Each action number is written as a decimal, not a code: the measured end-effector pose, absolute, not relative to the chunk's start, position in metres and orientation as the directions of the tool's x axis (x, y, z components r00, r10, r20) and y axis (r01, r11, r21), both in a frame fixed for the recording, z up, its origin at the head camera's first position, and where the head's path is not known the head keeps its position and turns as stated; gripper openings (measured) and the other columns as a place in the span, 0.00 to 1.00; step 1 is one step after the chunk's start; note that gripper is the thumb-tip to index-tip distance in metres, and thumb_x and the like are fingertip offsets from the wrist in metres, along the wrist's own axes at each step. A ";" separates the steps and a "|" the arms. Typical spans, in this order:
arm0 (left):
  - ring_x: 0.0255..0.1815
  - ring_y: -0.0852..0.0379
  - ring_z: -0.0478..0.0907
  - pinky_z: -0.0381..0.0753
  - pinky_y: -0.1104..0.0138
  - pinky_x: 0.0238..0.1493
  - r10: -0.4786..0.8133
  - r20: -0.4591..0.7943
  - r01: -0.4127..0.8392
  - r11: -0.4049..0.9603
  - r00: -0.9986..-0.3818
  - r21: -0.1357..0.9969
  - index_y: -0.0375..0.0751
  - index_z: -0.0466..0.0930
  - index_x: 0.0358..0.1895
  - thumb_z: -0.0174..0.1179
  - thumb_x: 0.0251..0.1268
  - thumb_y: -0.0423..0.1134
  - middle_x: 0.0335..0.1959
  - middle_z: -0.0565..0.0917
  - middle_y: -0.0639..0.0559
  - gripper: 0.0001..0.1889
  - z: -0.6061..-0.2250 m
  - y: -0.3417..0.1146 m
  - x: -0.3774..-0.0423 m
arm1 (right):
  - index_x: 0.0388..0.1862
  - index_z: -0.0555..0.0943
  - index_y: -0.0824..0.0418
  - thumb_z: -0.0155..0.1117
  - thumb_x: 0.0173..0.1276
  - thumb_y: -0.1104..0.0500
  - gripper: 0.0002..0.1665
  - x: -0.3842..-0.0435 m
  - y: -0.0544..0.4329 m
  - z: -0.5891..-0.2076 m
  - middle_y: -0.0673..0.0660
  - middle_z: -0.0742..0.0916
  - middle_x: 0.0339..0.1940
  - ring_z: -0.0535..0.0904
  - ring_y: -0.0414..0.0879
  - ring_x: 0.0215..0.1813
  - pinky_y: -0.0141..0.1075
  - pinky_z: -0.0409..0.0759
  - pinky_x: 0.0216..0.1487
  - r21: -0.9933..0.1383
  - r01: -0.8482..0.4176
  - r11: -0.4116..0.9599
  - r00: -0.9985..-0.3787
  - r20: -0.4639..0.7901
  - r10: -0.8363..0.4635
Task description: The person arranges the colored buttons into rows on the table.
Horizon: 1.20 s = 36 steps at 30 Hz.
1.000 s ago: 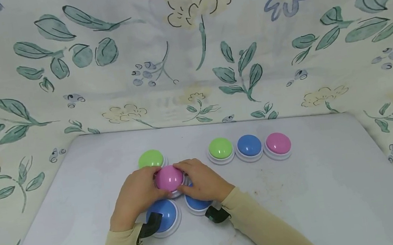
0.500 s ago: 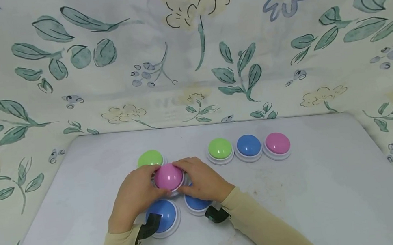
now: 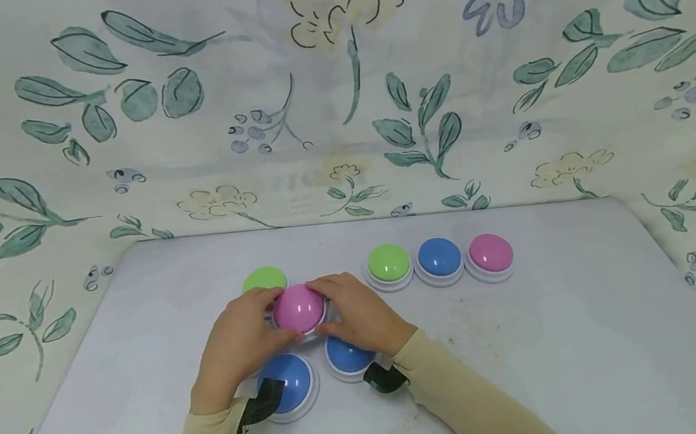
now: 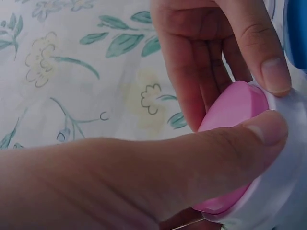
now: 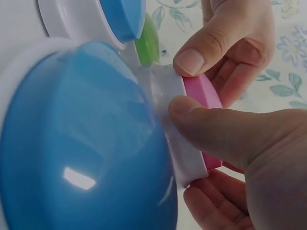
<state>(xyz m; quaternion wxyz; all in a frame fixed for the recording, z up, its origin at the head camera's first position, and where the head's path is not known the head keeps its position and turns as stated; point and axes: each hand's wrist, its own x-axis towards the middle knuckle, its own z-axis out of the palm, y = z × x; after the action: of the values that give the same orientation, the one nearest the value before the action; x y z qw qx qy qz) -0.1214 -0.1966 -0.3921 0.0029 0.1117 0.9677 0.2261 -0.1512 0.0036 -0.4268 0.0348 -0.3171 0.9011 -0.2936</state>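
Both hands hold a pink dome push button (image 3: 298,308) with a white base, left of the table's middle. The left hand (image 3: 240,346) grips its left side, and the right hand (image 3: 362,316) grips its right side. In the right wrist view, both thumbs press on the white base (image 5: 177,129), with fingers curled round the far side. Just in front of the hands sit two blue push buttons, one by the left wrist (image 3: 292,383) and one partly covered by the right hand (image 3: 347,356). A green push button (image 3: 264,278) lies behind the left hand, partly hidden.
Toward the back right stands a row of push buttons: green (image 3: 388,263), blue (image 3: 439,258) and pink (image 3: 490,254). Everything rests on a white table (image 3: 534,353). Floral cloth (image 3: 281,95) hangs behind and at the sides. Dark wrist camera mounts (image 3: 384,377) sit near the blue buttons.
The held pink push button has shifted slightly upward in the head view, together with both hands' fingers. The other buttons stay in place, and the grip looks the same.
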 end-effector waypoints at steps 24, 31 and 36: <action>0.61 0.34 0.75 0.76 0.44 0.63 0.225 0.131 0.259 0.870 -0.966 0.419 0.23 0.71 0.65 0.76 0.53 0.35 0.61 0.76 0.29 0.37 -0.403 -0.181 -0.128 | 0.72 0.72 0.63 0.75 0.63 0.58 0.39 -0.162 0.014 -0.429 0.58 0.79 0.68 0.71 0.51 0.69 0.37 0.72 0.70 -0.538 -0.563 0.627 -0.806 0.189 -0.561; 0.61 0.34 0.75 0.77 0.44 0.62 0.233 0.147 0.273 0.872 -0.961 0.406 0.23 0.71 0.65 0.77 0.52 0.36 0.61 0.77 0.30 0.38 -0.404 -0.178 -0.129 | 0.72 0.71 0.64 0.75 0.64 0.58 0.39 -0.162 0.016 -0.429 0.59 0.79 0.68 0.72 0.52 0.69 0.38 0.72 0.70 -0.554 -0.560 0.616 -0.807 0.198 -0.556; 0.59 0.35 0.76 0.78 0.45 0.61 0.224 0.167 0.274 0.873 -0.960 0.403 0.23 0.73 0.63 0.77 0.50 0.35 0.59 0.78 0.30 0.37 -0.404 -0.177 -0.130 | 0.72 0.71 0.64 0.75 0.64 0.59 0.39 -0.162 0.015 -0.429 0.59 0.79 0.67 0.72 0.52 0.68 0.39 0.73 0.70 -0.560 -0.552 0.618 -0.811 0.190 -0.553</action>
<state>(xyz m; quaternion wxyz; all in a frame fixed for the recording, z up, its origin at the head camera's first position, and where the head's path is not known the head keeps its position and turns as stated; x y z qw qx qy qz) -0.1303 -0.1771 -0.4042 -0.0576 0.1290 0.9661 0.2163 -0.1621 0.0153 -0.4286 0.0004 -0.3070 0.8995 -0.3110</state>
